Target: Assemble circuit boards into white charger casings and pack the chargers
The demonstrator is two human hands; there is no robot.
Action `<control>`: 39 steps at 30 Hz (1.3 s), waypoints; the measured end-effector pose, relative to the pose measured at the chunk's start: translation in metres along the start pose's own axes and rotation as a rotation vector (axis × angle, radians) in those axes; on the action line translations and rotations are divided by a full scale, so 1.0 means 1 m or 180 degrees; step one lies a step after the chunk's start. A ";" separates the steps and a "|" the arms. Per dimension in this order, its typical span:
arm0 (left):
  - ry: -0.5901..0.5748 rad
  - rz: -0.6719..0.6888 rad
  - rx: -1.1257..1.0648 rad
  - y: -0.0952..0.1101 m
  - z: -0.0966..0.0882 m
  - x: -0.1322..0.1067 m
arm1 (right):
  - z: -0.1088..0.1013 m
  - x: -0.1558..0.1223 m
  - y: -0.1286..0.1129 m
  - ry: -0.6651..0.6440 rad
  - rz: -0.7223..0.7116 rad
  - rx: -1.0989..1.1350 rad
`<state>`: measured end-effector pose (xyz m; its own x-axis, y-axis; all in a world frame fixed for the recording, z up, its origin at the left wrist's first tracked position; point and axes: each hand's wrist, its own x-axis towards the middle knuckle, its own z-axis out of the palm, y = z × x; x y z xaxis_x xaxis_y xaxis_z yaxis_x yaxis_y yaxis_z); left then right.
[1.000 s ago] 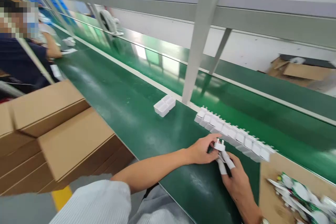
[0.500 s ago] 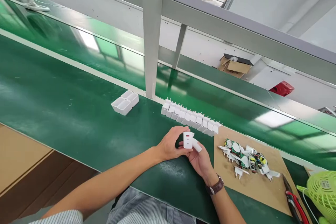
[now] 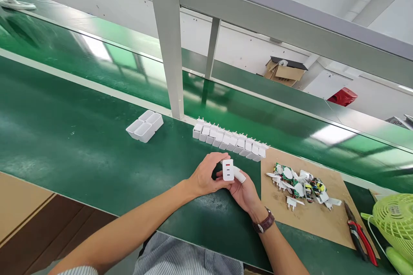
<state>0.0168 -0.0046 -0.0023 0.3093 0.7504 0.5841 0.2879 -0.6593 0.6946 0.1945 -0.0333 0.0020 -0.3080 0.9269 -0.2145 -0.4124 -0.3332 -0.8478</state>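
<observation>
Between my hands is a white USB charger (image 3: 228,170), its port face turned towards me with one red slot and two small dark ones. My left hand (image 3: 206,176) closes on it from the left, fingers at the top and thumb below. From the right, my right hand (image 3: 245,195) grips it too; a white sleeve-like cover (image 3: 239,175) sits on one of its digits. Some fingertips are hidden behind the charger. Just beyond stands a row of white charger housings (image 3: 229,139) with plug pins pointing up and back.
Left of the row sit several open white cases (image 3: 145,126). On the right, a brown board (image 3: 274,210) bears circuit boards and plug parts (image 3: 300,184). Red-handled pliers (image 3: 360,234) and a green fan (image 3: 395,223) lie beyond it. A grey post (image 3: 167,43) rises at the bench's back edge.
The view has shifted slightly, so the bench things appear a little further left and higher. Both hands keep hold of the charger in nearly the same pose.
</observation>
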 end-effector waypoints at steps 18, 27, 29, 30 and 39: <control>-0.0763 0.0367 -0.0381 -0.003 -0.021 0.013 | -0.022 0.009 0.022 0.0357 -0.1399 -0.3075; -0.0842 0.0452 -0.0427 -0.001 -0.027 0.021 | -0.022 0.014 0.018 0.0030 -0.1039 -0.2767; -0.0691 0.0405 -0.0248 -0.001 -0.023 0.018 | -0.023 0.016 0.020 0.0020 -0.1048 -0.2754; -0.0627 0.0370 -0.0148 0.000 -0.021 0.016 | -0.024 0.016 0.020 0.0007 -0.1039 -0.2748; -0.0695 0.0408 0.0244 -0.001 -0.017 0.017 | -0.021 0.016 0.015 0.0038 -0.0705 -0.2703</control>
<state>0.0061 0.0099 0.0143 0.5334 0.6383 0.5551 0.2990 -0.7561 0.5821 0.2012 -0.0194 -0.0241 -0.2854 0.9584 -0.0034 0.3174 0.0912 -0.9439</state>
